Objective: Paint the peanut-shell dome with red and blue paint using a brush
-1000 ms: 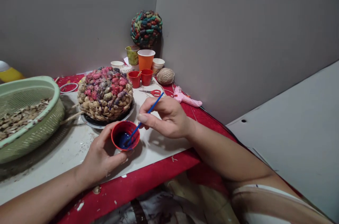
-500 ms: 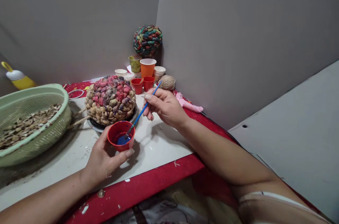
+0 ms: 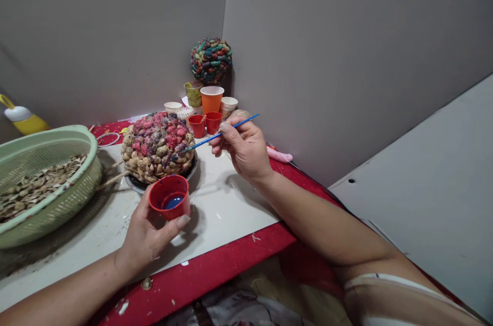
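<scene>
My left hand is wrapped round a small red cup with dark blue paint in its bottom. Pinched between the thumb and fingers of my right hand is a blue paintbrush. Its bristles are at the right side of a ball covered in peanut shells, seemingly touching it. The ball's upper part carries pink, red and purple paint, while the lower shells are bare tan. It rests on a dark round dish behind the cup.
A green basket of shells stands at left. Behind the ball are red cups, an orange cup, pale cups, a twine ball and a multicoloured ball. A pink tool lies by the right wall.
The paintbrush has come out of the red cup and its tip has moved up to the ball's right side. Its handle now tilts flatter, to the right. My left hand still holds the cup.
</scene>
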{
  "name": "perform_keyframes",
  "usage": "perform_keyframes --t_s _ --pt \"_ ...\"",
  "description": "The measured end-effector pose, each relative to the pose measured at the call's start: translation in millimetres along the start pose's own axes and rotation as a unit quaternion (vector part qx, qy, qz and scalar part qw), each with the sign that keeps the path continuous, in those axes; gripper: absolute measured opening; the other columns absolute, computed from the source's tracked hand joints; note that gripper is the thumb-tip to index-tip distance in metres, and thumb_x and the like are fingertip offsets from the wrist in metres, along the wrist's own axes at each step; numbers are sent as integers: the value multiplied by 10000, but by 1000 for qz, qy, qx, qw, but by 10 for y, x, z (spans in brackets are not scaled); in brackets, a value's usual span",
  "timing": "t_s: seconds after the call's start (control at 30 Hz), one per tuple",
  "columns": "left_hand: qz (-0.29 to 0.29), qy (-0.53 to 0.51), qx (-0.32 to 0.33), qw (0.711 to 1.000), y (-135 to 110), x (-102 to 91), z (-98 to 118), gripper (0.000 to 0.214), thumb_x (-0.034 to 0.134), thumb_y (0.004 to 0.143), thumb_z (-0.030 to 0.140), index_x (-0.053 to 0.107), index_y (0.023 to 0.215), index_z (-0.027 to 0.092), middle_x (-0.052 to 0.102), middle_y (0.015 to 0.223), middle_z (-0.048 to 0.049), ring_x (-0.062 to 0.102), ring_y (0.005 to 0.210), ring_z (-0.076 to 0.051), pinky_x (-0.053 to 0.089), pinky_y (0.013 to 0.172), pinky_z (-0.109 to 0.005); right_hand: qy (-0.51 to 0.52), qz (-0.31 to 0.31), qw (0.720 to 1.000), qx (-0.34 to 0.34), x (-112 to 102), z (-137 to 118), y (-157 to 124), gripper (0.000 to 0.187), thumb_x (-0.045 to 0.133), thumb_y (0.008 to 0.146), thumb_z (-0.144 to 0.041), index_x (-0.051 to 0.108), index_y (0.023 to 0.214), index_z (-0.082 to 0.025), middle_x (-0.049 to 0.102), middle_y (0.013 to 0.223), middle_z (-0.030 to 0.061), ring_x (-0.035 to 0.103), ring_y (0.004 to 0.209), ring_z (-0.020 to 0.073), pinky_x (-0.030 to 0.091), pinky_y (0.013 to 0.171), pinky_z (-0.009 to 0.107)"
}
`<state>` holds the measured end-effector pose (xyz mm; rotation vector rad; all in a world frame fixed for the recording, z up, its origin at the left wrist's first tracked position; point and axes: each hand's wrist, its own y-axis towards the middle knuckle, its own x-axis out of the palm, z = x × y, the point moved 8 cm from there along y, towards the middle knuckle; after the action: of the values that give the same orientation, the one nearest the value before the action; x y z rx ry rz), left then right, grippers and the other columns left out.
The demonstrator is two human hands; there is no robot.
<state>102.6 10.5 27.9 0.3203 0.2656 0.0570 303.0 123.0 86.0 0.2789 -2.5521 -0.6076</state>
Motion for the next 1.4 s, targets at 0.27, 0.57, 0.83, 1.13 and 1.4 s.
perform_keyframes --t_s 0.27,0.57,0.83,1.13,1.4 --pt "-15 6 -3 1000 -24 12 23 518 837 732 347 589 1158 187 767 1033 -66 732 921 -209 596 844 -323 -41 -6 998 -44 8 -59 -21 402 814 763 -532 578 823 -211 731 594 -60 691 478 99 564 471 183" --pt "-9 27 -1 1000 1 9 15 513 838 723 368 622 1147 177 755 1101 -93 725 991 -230 588 892 -347 -60 -12 995 -82 11 -143 -29 378 790 792 -533 575 815 -222 678 570 -88 662 460 89 562 459 189" --pt "-15 39 -4 999 7 21 6 583 838 722 383 614 1222 183 754 1100 -91 725 988 -253 590 885 -377 -78 -2 992 -104 -13 -203 -14 384 787 793 -536 582 812 -213 674 565 -81 665 467 86 566 468 182" --pt "-12 44 5 999 10 21 34 507 840 715 364 630 1139 181 765 1086 -87 733 976 -244 598 867 -360 -37 0 999 -27 -73 -135 71 461 827 714 -582 549 813 -228 656 551 -87 633 443 85 515 432 178" --pt "-9 79 41 996 -10 -4 40 517 835 738 354 629 1183 192 759 1117 -73 726 1000 -218 584 892 -329 -68 -40 996 -31 44 -74 9 437 788 770 -577 564 816 -204 690 573 -53 672 486 101 558 475 199"
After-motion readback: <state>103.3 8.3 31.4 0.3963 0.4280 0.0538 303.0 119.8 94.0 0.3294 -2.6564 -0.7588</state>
